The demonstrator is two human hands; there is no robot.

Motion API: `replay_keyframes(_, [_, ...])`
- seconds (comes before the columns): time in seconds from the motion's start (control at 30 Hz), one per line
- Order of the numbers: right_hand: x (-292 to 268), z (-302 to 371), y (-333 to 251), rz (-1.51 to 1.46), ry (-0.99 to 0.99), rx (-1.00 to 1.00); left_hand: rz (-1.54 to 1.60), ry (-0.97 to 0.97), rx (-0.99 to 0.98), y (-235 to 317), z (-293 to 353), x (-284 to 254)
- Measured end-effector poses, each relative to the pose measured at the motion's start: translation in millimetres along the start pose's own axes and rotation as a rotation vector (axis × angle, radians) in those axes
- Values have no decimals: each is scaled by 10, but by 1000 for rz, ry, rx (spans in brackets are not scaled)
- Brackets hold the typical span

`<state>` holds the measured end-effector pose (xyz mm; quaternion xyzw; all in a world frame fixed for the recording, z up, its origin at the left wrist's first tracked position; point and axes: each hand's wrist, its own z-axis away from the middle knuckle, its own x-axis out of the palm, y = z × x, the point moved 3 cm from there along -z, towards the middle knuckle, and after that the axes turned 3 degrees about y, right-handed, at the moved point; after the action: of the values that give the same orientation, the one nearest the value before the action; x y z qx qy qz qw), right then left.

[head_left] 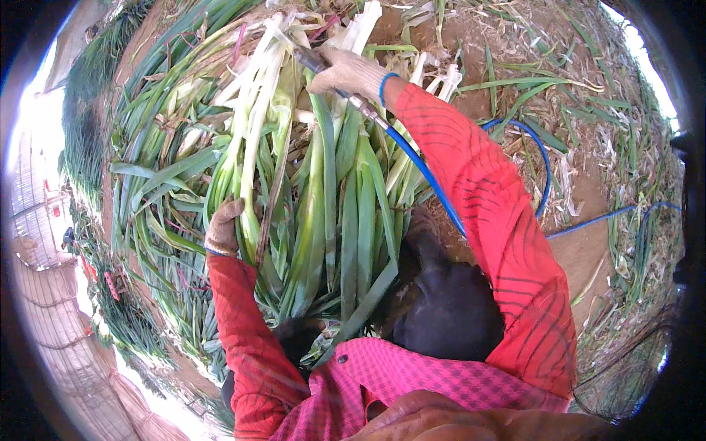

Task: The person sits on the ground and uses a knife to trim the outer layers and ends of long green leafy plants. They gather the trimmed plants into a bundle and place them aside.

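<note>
My left hand [224, 228], in a tan work glove, is closed around the green lower part of a few long green onions [254, 132]. Their white ends point away from me, up toward the top of the view. My right hand [349, 72], gloved too and with a blue band at the wrist, grips an air blow gun [312, 60]. The gun's tip lies close to the white ends, where loose pale skins hang. A metal fitting joins the gun to a blue air hose [423, 165] that runs down beside my right forearm. Fingers on the gun are partly hidden.
A thick pile of green onions [360, 213] spreads before me, with bundles [84, 132] stacked at the far left. Peeled skins and leaf scraps [515, 44] litter the soil at right. The blue hose loops there across the ground. My dark-clad knee [448, 312] is close below.
</note>
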<state>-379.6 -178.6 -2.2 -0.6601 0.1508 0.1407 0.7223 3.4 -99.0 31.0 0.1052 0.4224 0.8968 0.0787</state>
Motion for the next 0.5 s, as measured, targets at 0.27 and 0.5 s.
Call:
replay_keyframes(0.27, [133, 407, -44, -62, -142, -54, -149, 43, -1, -118, -87, -22])
replay_keyframes(0.5, [539, 1796, -455, -100, -624, -17, -472, 180, 105, -97, -41, 132])
